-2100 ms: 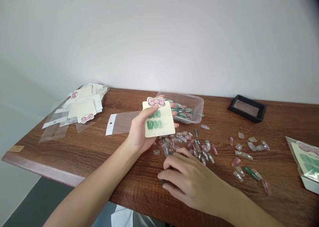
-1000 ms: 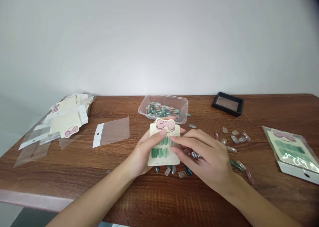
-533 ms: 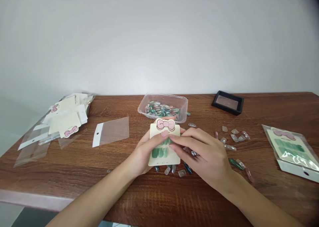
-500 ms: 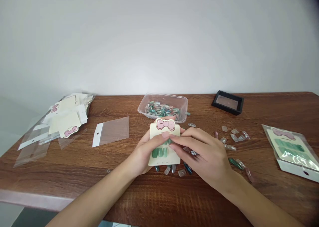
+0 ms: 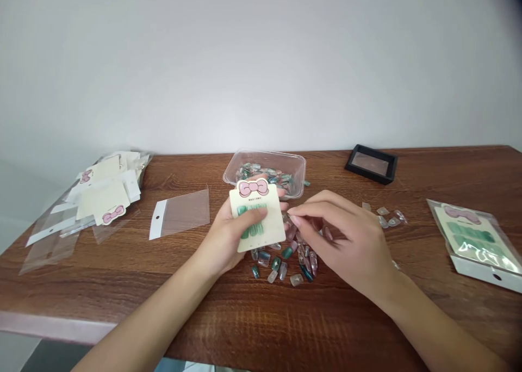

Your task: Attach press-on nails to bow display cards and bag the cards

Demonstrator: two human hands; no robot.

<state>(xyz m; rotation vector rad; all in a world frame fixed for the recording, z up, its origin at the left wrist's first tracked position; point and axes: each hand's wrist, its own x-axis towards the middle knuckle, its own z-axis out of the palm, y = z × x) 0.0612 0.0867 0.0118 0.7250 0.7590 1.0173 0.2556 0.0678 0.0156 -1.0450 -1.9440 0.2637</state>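
My left hand [image 5: 222, 236] is shut on a cream backing card [image 5: 256, 233] topped by a pink bow, with several green press-on nails stuck to it. My thumb lies across the card's face, partly hiding the nails. My right hand [image 5: 342, 236] hovers just right of the card, fingers apart, with no held item visible. Below its fingertips lies a loose scatter of press-on nails [image 5: 283, 260] in green, pink and silver, some hidden under the hand.
A transparent plastic tub [image 5: 296, 168] of nails stands behind the card. A black tray [image 5: 370, 163] sits at the back right, and a bagged nail card [image 5: 468, 233] lies at the right. Bags and cards [image 5: 108, 200] are heaped left, beside a single transparent bag [image 5: 181, 214].
My left hand has moved the card left and tilted it. My right hand has come off the card and moved right, uncovering more loose nails.
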